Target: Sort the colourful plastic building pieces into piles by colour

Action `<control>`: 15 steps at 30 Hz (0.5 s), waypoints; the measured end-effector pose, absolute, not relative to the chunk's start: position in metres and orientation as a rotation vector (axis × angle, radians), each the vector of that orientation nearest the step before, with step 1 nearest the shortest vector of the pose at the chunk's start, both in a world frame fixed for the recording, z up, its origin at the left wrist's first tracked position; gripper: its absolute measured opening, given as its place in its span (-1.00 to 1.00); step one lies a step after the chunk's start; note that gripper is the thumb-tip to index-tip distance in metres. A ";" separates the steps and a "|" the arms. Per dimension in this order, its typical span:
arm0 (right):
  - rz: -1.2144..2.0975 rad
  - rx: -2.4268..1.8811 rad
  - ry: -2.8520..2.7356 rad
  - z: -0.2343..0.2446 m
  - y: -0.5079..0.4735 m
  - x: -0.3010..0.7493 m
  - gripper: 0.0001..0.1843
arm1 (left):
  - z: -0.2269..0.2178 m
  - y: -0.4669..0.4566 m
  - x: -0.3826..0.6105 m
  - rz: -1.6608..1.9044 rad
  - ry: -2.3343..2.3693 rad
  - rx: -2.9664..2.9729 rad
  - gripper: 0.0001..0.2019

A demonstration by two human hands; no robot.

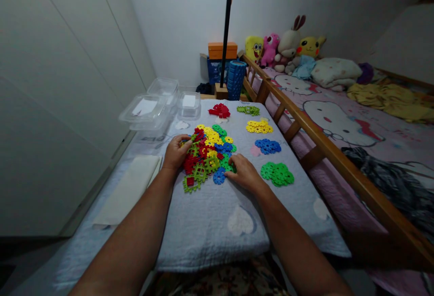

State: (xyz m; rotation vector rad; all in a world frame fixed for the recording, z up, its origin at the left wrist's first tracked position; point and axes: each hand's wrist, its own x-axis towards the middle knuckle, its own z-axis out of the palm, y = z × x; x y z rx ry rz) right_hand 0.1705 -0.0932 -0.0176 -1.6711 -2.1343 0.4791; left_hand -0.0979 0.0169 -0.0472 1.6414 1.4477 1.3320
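A mixed pile of plastic building pieces lies mid-table: red and light green square lattices with yellow, green and blue notched discs. At its left edge rests my left hand, thumb and fingers apart, touching the pieces. My right hand is at the right edge, thumb and fingertips curled around a green disc, partly hidden by the fingers. Just left of that thumb lies a blue disc. Sorted groups stand apart: red pieces, light green pieces, yellow discs, blue discs and green discs.
Clear plastic boxes with white paper stand at the back left, a smaller box beside them. A folded cream cloth lies at left. Along the right runs a wooden bed rail. A black pole rises behind the table.
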 end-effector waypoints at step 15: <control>0.717 -1.654 -1.748 0.015 -0.111 0.244 -0.94 | -0.044 0.017 -0.096 1.234 1.524 1.719 -0.66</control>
